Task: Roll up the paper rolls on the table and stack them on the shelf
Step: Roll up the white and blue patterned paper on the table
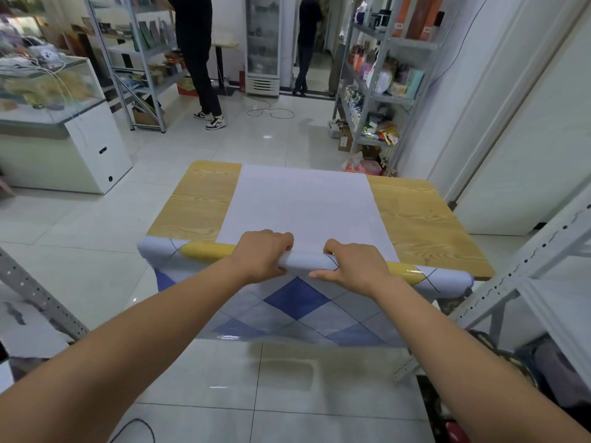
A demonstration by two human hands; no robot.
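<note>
Both your forearms stretch straight out from the lower corners of the view and meet at the near edge of the tabletop. Your left hand point(263, 255) grips the paper roll point(307, 261), fingers curled over its far side and thumb tucked under the near side. Your right hand point(353, 266) sits just beside it on the same roll, fingers hooked over the top and thumb lying flat, pointing left along the near side. A short stretch of bare roll shows between the two hands. The roll lies along the near edge of the tabletop and overhangs both near corners, showing yellow and white patches. Below it a patterned flap point(297, 298) with blue and grey diamonds hangs down off that edge towards the floor. Beyond your knuckles the unrolled sheet point(300, 206) lies flat, white side up, running down the middle of the table point(198, 199) to its far edge, with bare wood grain on either side. A grey metal shelf frame point(527, 266) stands close on your right. Pale glossy floor tiles point(256, 145) spread past the table, with a loose cable point(271, 111) coiled on them. Farther off are a glass counter point(48, 91) on the left, stocked racks point(377, 91) on the right, a display fridge point(263, 43), and two people in dark clothes point(198, 59) standing at the back
</note>
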